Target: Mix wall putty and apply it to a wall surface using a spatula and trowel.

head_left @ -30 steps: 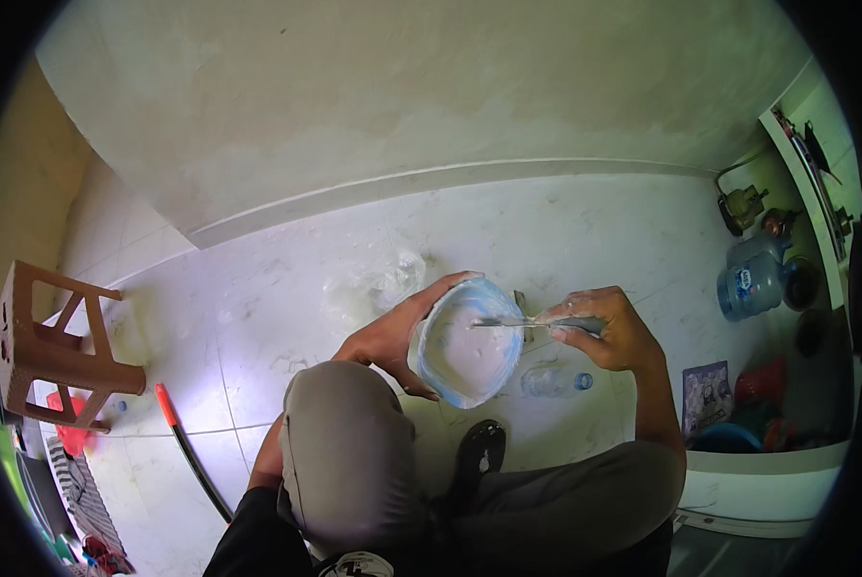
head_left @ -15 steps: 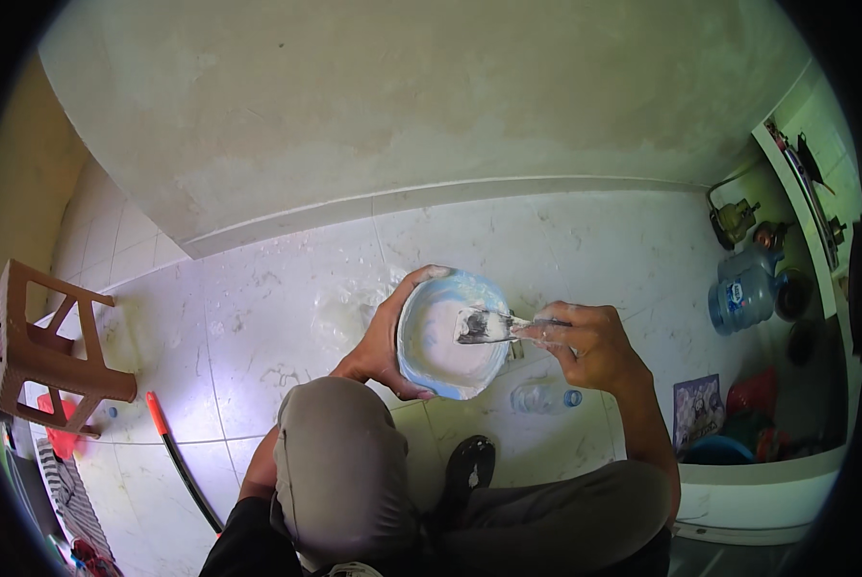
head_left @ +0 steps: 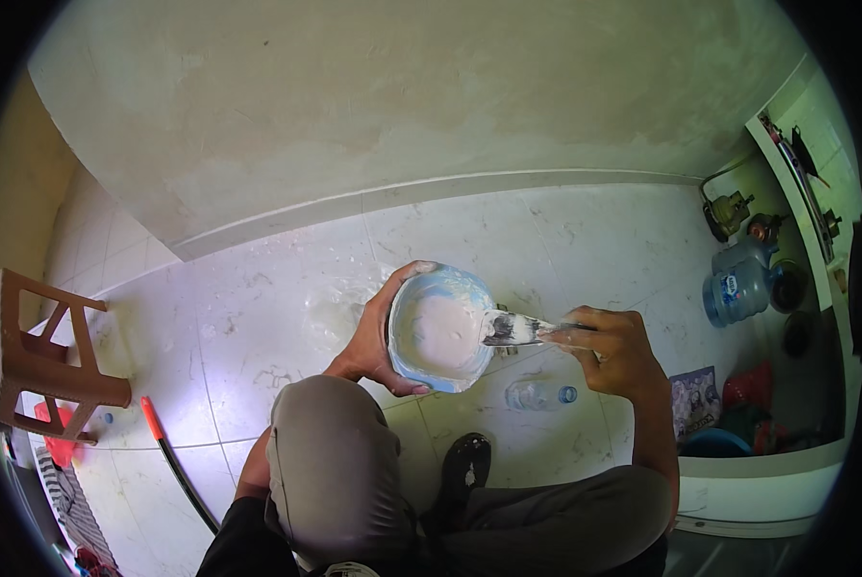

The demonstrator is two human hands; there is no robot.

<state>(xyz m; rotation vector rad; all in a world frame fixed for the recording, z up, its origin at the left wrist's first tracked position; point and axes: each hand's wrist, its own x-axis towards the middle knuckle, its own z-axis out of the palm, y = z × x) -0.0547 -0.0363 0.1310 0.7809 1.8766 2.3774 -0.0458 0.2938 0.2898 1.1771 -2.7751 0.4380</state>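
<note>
One smeared blue tub point(head_left: 458, 283) holds whitish paste point(head_left: 437, 333) mid-frame; your left hand point(head_left: 371, 335) grips it, your right hand point(head_left: 615, 352) a paste-streaked scraper point(head_left: 513, 330).

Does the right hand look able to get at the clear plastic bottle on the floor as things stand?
Probably, but not with a free grip: the right hand is holding a scraper. The bottle lies close by in view, with nothing seen covering it.
</note>
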